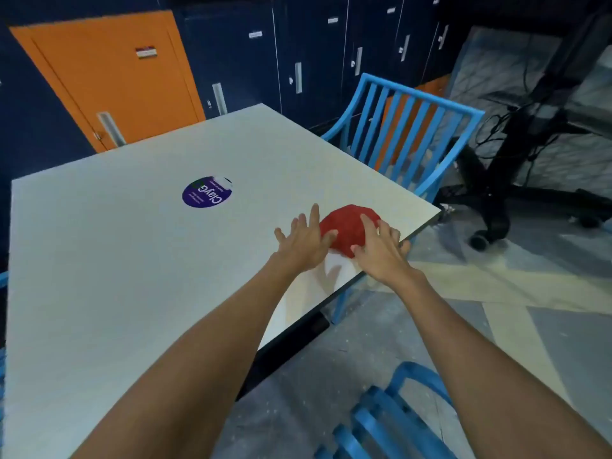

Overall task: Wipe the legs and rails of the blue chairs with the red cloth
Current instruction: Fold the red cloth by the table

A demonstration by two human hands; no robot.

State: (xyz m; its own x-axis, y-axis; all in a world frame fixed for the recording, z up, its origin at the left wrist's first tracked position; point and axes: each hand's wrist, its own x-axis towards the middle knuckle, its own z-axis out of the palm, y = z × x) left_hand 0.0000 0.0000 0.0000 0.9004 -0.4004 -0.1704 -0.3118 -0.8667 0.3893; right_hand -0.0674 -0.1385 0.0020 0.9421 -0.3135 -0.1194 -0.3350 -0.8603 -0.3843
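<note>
Head view: both forearms reach up from the bottom of the frame toward the right edge of a pale desk (132,260).
Red cloth: the red cloth (349,226) lies bunched in a low mound on the desk, right of centre in the frame, close to the desk's right edge and near its far corner.
Left hand: the left hand (306,241) is spread flat, fingers splayed, its thumb side touching the cloth's left margin; it grips nothing.
Right hand: the right hand (381,251) is likewise spread wide, fingers lying over the cloth's right side and the desk edge; no grasp has closed.
Chairs: one blue chair (407,140) stands tucked against the desk's right side, upper right of centre, its slatted back showing; a second blue chair (387,422) shows only in part at the bottom right.
Other things: a round purple sticker (207,192) sits mid-desk; an orange door (109,81) and dark lockers (298,54) fill the top of the frame.
Step in hand: judging by the splayed fingers at the cloth, this is the pick-up of the cloth; no chair leg or rail looks wiped yet.
Next move calls for: fingers gathering the bunched fabric into one firm hold, then going low beside a chair, since the legs and lower rails sit under desk height and are mostly hidden here.
</note>
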